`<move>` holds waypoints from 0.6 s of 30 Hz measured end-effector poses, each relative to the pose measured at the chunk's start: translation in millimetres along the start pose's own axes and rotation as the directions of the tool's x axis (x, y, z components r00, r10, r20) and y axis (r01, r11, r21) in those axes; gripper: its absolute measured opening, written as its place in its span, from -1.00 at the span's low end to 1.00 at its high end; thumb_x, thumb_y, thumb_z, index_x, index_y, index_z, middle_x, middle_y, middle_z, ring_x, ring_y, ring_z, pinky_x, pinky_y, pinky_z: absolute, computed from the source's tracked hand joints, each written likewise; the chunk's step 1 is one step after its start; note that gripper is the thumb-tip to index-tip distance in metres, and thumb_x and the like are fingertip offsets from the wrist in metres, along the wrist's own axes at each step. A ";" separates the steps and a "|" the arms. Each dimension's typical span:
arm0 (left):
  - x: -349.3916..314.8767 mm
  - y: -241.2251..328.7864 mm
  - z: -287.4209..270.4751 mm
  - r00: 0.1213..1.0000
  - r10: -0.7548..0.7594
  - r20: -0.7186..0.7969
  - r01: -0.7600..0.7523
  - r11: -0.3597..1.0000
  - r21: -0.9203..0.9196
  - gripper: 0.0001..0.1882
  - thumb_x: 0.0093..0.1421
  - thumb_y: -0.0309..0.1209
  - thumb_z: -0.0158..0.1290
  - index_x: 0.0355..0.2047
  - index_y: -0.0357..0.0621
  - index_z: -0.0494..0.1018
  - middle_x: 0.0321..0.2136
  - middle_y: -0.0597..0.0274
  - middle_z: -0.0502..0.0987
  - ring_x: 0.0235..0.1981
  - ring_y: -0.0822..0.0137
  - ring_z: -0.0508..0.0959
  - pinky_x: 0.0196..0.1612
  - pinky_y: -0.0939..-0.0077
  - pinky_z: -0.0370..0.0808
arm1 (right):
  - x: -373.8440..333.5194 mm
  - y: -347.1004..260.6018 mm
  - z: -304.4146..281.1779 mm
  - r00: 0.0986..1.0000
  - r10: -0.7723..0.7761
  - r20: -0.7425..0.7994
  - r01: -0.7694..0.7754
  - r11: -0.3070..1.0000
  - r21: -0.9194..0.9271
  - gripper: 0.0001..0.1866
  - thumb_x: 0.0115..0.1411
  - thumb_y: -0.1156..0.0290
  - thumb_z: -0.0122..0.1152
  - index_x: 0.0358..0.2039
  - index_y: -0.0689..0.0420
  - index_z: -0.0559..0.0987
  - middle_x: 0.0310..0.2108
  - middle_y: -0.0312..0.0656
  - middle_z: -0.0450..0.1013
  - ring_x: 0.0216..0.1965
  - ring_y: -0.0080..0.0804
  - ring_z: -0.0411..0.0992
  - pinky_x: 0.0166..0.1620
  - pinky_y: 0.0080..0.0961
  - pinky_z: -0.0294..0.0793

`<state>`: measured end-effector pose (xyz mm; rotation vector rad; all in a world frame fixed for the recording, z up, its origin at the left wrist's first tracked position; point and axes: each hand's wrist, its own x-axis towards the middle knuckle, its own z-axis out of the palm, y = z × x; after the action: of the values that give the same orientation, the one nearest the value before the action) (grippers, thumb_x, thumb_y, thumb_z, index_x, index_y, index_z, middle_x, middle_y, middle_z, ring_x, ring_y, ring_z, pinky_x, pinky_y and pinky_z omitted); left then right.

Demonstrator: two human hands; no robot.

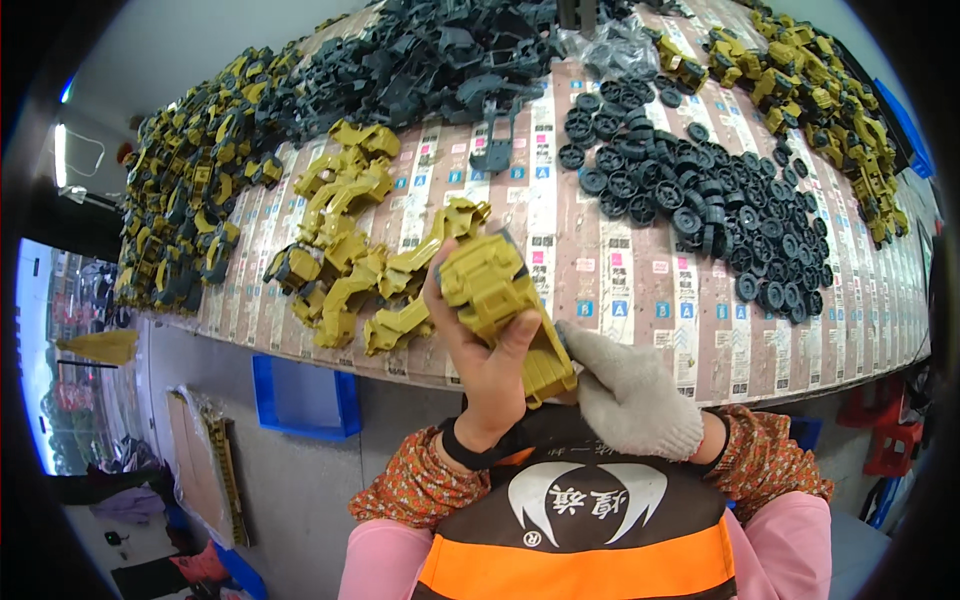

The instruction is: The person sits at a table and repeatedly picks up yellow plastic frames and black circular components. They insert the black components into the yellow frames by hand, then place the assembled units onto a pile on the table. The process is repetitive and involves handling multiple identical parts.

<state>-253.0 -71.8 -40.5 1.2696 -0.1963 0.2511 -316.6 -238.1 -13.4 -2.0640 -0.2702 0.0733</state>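
Note:
A yellow plastic toy truck body (492,285) is held tilted above the near edge of the table. My bare left hand (482,375) wraps round it, thumb lying across its side. In a whitish knit glove, my right hand (632,392) presses its curled fingers against the truck's lower right side. Whether a small part sits under those gloved fingertips is hidden. Just left of the truck lie loose yellow body shells (345,265), some overlapping. To the right spreads a heap of black toy wheels (690,190).
Dark grey plastic parts (430,70) pile up at the back of the table (640,345). Yellow-and-black assembled toys crowd its left side (190,200) and far right (820,100). Clear plastic film (610,50) lies at the back. A blue bin (305,395) stands below the front edge.

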 end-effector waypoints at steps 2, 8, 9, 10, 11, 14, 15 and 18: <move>-2.3 -3.1 0.0 0.999 0.014 0.030 -0.015 0.999 0.037 -0.02 0.32 -0.38 0.35 0.55 -0.09 -0.07 0.27 0.19 0.33 0.17 0.31 0.46 0.28 0.36 0.42 | 1.5 -3.9 -4.0 0.999 0.030 0.016 -0.030 0.999 -0.014 -0.44 0.20 0.46 0.24 0.24 0.28 0.46 -0.35 0.18 0.60 -0.34 0.26 0.62 -0.24 0.05 0.61; 17.5 -9.7 22.5 0.987 -0.161 0.023 0.162 0.984 -0.067 -0.09 0.46 -0.31 0.20 0.57 -0.06 -0.17 0.29 0.16 0.30 0.27 0.30 0.37 0.35 0.29 0.35 | 32.2 -13.9 -32.3 0.986 0.142 0.086 -0.116 0.959 -0.258 -0.17 0.12 0.02 0.47 0.27 0.23 0.39 -0.27 0.16 0.63 -0.22 0.21 0.66 -0.15 0.02 0.64; 25.2 -8.8 22.1 0.970 -0.228 0.088 0.235 0.969 -0.077 -0.11 0.50 -0.30 0.13 0.59 -0.03 -0.22 0.33 0.12 0.26 0.33 0.27 0.33 0.41 0.25 0.28 | 41.8 -9.1 -36.6 0.995 0.100 0.023 -0.093 0.974 -0.208 -0.17 0.11 0.02 0.47 0.27 0.21 0.39 -0.25 0.18 0.63 -0.19 0.20 0.66 -0.13 0.01 0.65; 34.0 -5.4 24.5 0.955 -0.265 0.135 0.286 0.943 -0.172 -0.10 0.50 -0.31 0.12 0.59 -0.01 -0.24 0.33 0.12 0.25 0.33 0.25 0.33 0.41 0.25 0.28 | 54.2 -2.0 -40.5 0.998 0.058 -0.039 -0.064 0.985 -0.159 -0.18 0.10 0.02 0.48 0.26 0.19 0.40 -0.22 0.19 0.63 -0.16 0.19 0.66 -0.11 0.00 0.65; 42.0 -0.6 26.7 0.938 -0.295 0.183 0.335 0.906 -0.258 -0.09 0.50 -0.31 0.12 0.60 0.00 -0.26 0.34 0.11 0.24 0.33 0.23 0.33 0.40 0.25 0.28 | 68.4 21.9 -47.9 0.995 0.011 -0.094 -0.025 0.988 -0.149 -0.26 0.09 0.03 0.47 0.19 0.16 0.46 -0.17 0.18 0.64 -0.12 0.07 0.68 -0.10 -0.06 0.66; 55.5 2.3 2.2 0.959 -0.262 0.106 0.276 0.950 -0.146 -0.28 0.48 -0.34 0.12 0.54 0.04 0.06 0.17 0.25 0.45 0.15 0.29 0.50 0.27 0.32 0.44 | 127.2 18.8 -111.1 0.902 0.431 -0.014 -0.419 0.885 0.200 -0.47 0.14 0.16 0.40 -0.01 0.27 0.55 -0.37 -0.19 0.54 -0.40 -0.46 0.56 -0.35 -0.48 0.60; 60.4 8.6 -15.7 0.966 -0.247 0.081 0.253 0.964 -0.078 -0.37 0.48 -0.36 0.11 0.48 0.00 0.17 0.14 0.28 0.47 0.13 0.34 0.51 0.23 0.36 0.45 | 135.1 28.5 -126.9 0.915 0.395 -0.085 -0.340 0.866 0.367 -0.55 0.24 0.18 0.38 -0.03 0.24 0.54 -0.43 -0.27 0.48 -0.54 -0.56 0.46 -0.50 -0.60 0.49; 77.4 19.4 -61.5 0.981 -0.191 -0.031 0.192 0.980 0.046 -0.54 0.48 -0.37 0.08 0.34 -0.07 0.34 0.07 0.34 0.51 0.10 0.44 0.51 0.14 0.45 0.45 | 174.4 103.5 -210.3 0.852 0.401 -0.335 -0.310 0.904 0.293 -0.63 0.28 0.05 0.35 -0.25 0.13 0.65 -0.54 -0.36 0.40 -0.62 -0.56 0.36 -0.54 -0.59 0.39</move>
<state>-184.3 -1.5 -18.5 1.3238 -0.0445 0.1073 -95.5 -427.6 9.8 -1.8245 0.3612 -0.0769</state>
